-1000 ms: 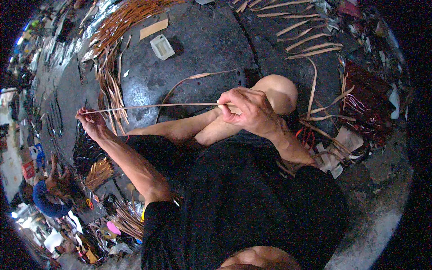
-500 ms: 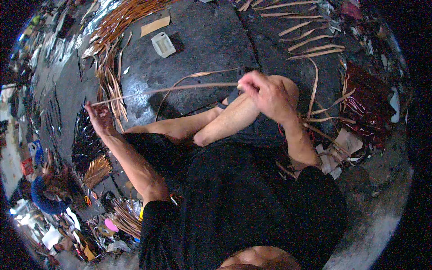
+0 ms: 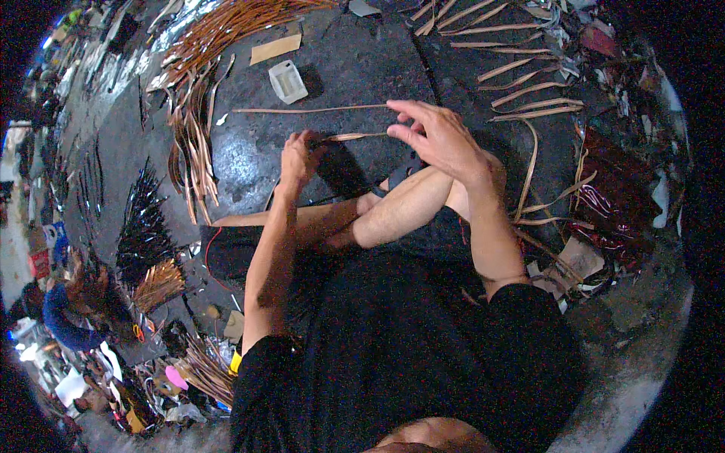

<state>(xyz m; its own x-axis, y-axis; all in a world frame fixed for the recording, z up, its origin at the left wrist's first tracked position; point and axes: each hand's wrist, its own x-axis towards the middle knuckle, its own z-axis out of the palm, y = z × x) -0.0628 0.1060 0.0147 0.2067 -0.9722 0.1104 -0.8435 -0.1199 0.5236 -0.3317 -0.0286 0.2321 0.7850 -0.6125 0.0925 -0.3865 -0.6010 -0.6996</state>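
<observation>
My left hand (image 3: 300,157) is over the floor past my shin, its fingers curled at a curved, flat brown strip (image 3: 349,137), like split cane or bark. Part of that strip is hidden under the hand. My right hand (image 3: 445,143) is above my knee, fingers stretched out and thumb apart. Just past its fingertips is the end of a thin, straight brown strip (image 3: 310,110), which runs leftward across the dark floor.
Long brown strips (image 3: 192,143) lie bundled on the left, below orange-brown stalks (image 3: 234,30). A white plastic tub (image 3: 288,81) and a tan card piece (image 3: 276,50) are ahead. Folded strips (image 3: 536,89) line the far right. Orange-handled scissors (image 3: 138,332) lie at left.
The thin strip was stretched between both hands; now it lies ahead of them. My left hand has moved right to the curved strip, and my right hand's fingers have straightened.
</observation>
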